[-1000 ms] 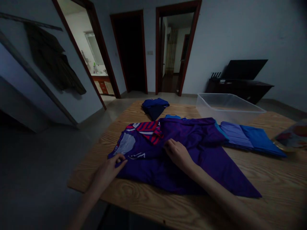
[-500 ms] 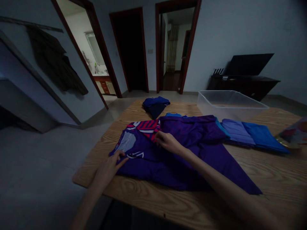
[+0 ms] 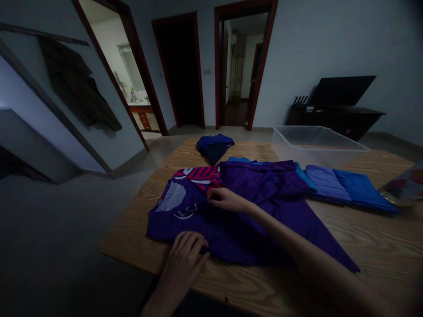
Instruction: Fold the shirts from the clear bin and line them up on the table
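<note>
A purple sports jersey [image 3: 238, 233] lies on the wooden table, partly folded, with a grey inner neck, a white logo and a red-and-white patterned part [image 3: 201, 176] turned over its far side. My left hand [image 3: 189, 251] is at the jersey's near edge, fingers curled over the cloth and closed on it. Beside the patterned part, my right hand [image 3: 224, 199] pinches a bit of the jersey near its middle. The pinched cloth is mostly hidden by the fingers.
On the wooden table [image 3: 142, 211] a dark blue bundled garment [image 3: 214, 146] lies at the far side. A clear plastic box [image 3: 317, 149] stands at the back right. Folded lilac cloth [image 3: 327, 182] and folded blue cloth [image 3: 363, 189] lie near a shiny bag [image 3: 405, 182].
My left hand has moved from the jersey's neck rightward and nearer, to its front edge, and grips there. My right hand has shifted slightly left and nearer, still pinching.
</note>
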Demonstrator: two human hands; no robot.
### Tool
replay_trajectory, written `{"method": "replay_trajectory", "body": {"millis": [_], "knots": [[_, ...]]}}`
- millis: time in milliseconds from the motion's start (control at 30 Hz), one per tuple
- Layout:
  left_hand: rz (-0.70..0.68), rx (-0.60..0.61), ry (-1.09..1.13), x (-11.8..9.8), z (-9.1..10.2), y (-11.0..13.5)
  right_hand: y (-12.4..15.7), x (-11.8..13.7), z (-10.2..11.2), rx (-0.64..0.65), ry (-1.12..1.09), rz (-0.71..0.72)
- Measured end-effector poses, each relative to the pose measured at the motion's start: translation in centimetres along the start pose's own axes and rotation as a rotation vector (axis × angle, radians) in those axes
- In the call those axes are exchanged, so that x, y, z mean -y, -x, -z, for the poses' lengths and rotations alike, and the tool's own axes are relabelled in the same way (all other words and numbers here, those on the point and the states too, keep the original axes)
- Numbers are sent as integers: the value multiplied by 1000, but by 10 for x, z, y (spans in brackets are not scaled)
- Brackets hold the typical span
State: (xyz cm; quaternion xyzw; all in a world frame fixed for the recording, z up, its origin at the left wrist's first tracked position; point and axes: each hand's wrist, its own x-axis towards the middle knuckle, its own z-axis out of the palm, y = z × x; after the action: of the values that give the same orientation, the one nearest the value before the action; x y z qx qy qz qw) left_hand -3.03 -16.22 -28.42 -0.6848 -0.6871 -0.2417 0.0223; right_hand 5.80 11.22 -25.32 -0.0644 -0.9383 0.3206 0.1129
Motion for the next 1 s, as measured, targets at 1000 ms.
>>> {"method": "replay_trajectory", "body": {"millis": [1000], "knots": [[38,231,-106,87,-45,-140,-13,-39,47,-33,677,-5]]}}
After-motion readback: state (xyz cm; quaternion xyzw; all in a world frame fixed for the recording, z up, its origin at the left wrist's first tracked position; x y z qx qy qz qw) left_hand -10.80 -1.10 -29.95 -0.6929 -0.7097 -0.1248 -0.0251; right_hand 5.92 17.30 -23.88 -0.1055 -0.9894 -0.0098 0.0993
